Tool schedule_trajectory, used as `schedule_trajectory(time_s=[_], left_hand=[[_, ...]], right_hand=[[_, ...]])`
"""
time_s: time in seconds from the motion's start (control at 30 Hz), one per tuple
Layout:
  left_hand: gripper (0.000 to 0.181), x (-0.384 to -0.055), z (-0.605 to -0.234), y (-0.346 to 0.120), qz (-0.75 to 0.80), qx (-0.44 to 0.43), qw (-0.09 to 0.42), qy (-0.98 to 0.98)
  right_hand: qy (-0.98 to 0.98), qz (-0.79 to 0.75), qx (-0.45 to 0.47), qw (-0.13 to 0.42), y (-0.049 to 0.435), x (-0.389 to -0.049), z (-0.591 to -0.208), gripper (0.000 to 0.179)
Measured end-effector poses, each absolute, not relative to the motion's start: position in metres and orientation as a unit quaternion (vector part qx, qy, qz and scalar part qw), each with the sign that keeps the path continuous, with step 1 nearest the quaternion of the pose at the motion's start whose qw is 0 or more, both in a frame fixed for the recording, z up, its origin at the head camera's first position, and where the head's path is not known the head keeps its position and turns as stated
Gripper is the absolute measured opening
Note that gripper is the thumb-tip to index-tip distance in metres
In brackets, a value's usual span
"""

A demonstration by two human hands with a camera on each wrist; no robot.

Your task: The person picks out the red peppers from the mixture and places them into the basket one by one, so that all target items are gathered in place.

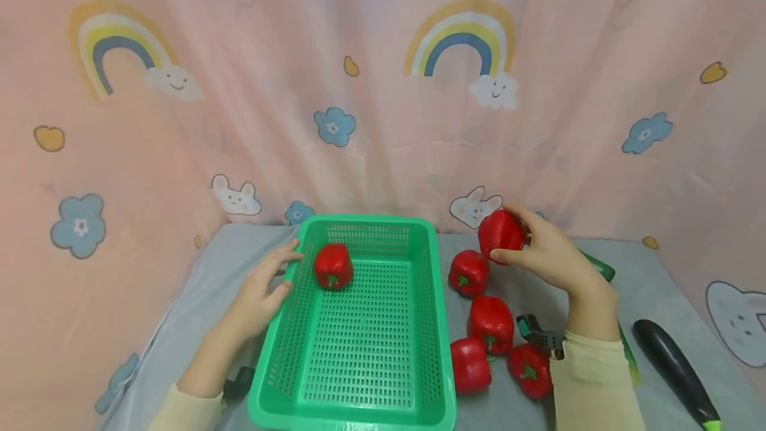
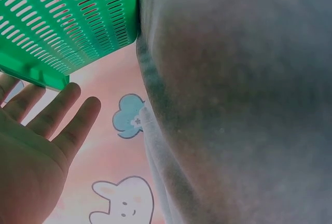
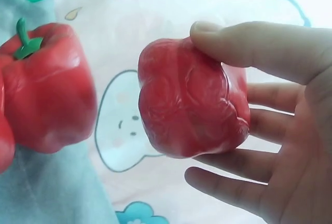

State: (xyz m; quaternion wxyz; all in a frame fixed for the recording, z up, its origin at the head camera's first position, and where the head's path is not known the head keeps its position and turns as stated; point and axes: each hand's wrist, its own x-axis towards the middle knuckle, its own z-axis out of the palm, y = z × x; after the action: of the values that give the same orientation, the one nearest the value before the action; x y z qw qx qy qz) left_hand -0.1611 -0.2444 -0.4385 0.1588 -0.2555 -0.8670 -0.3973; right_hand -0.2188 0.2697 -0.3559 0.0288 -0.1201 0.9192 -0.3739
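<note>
My right hand [image 1: 547, 251] holds a red bell pepper [image 1: 500, 234] near the back of the table, thumb on one side and fingers on the other. The right wrist view shows the same pepper [image 3: 192, 99] pinched above the cloth, its lobed end toward the camera. My left hand [image 1: 260, 294] touches the left rim of a green plastic basket [image 1: 443, 324] with its fingers extended. In the left wrist view those fingers [image 2: 78, 125] lie along the basket's edge. Inside the basket, at the back left, sits one red bell pepper [image 1: 333, 266].
Right of the basket lie several more red bell peppers [image 1: 469, 273]. An eggplant [image 1: 673, 368] rests at the far right, and a long green vegetable [image 1: 598, 266] is partly hidden behind my right arm. A grey cloth [image 1: 239, 251] covers the table; a pink patterned curtain [image 1: 383, 171] hangs behind.
</note>
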Motion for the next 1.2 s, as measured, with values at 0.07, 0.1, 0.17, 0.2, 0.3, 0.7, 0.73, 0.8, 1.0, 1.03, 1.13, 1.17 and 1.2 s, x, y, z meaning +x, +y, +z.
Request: schedule_trajectory(time_s=[0.07,0.1,0.17,0.2,0.3,0.7,0.73,0.8,1.0,1.03,1.13,1.17,1.2], left_hand=[[0.039,-0.161,-0.438,-0.244,-0.396,-0.257,0.159,-0.867],[0.039,-0.161,-0.438,-0.244,-0.395,-0.258,0.159,-0.867],[0.039,-0.162,-0.437,-0.243,-0.395,-0.258,0.157,-0.868],[0.040,-0.162,-0.437,-0.243,-0.394,-0.258,0.156,-0.868],[0.041,-0.162,-0.437,-0.243,-0.396,-0.258,0.157,-0.867],[0.048,-0.160,-0.441,-0.246,-0.407,-0.252,0.149,-0.865],[0.048,-0.160,-0.441,-0.247,-0.406,-0.250,0.150,-0.866],[0.049,-0.159,-0.440,-0.249,-0.406,-0.246,0.151,-0.867],[0.051,-0.156,-0.437,-0.248,-0.399,-0.239,0.145,-0.873],[0.051,-0.156,-0.437,-0.247,-0.399,-0.240,0.147,-0.873],[0.050,-0.156,-0.436,-0.245,-0.402,-0.243,0.152,-0.870],[0.050,-0.157,-0.436,-0.244,-0.403,-0.246,0.152,-0.868],[0.049,-0.158,-0.437,-0.244,-0.404,-0.248,0.153,-0.867]], right_hand=[[0.920,-0.371,-0.121,0.026,0.267,-0.217,-0.354,0.098],[0.921,-0.370,-0.120,0.025,0.266,-0.215,-0.353,0.098],[0.922,-0.367,-0.122,0.019,0.263,-0.213,-0.351,0.097],[0.921,-0.367,-0.125,0.018,0.261,-0.212,-0.351,0.096],[0.919,-0.369,-0.135,0.015,0.255,-0.211,-0.349,0.094],[0.915,-0.363,-0.178,0.001,0.227,-0.214,-0.351,0.090],[0.914,-0.363,-0.184,-0.001,0.223,-0.215,-0.351,0.089],[0.911,-0.362,-0.198,-0.005,0.214,-0.217,-0.352,0.089],[0.912,-0.349,-0.216,-0.009,0.200,-0.218,-0.349,0.087],[0.912,-0.349,-0.217,-0.009,0.199,-0.218,-0.349,0.087],[0.911,-0.350,-0.219,-0.004,0.196,-0.217,-0.346,0.087],[0.911,-0.349,-0.220,-0.001,0.195,-0.217,-0.345,0.087],[0.911,-0.348,-0.221,0.001,0.194,-0.217,-0.344,0.088]])
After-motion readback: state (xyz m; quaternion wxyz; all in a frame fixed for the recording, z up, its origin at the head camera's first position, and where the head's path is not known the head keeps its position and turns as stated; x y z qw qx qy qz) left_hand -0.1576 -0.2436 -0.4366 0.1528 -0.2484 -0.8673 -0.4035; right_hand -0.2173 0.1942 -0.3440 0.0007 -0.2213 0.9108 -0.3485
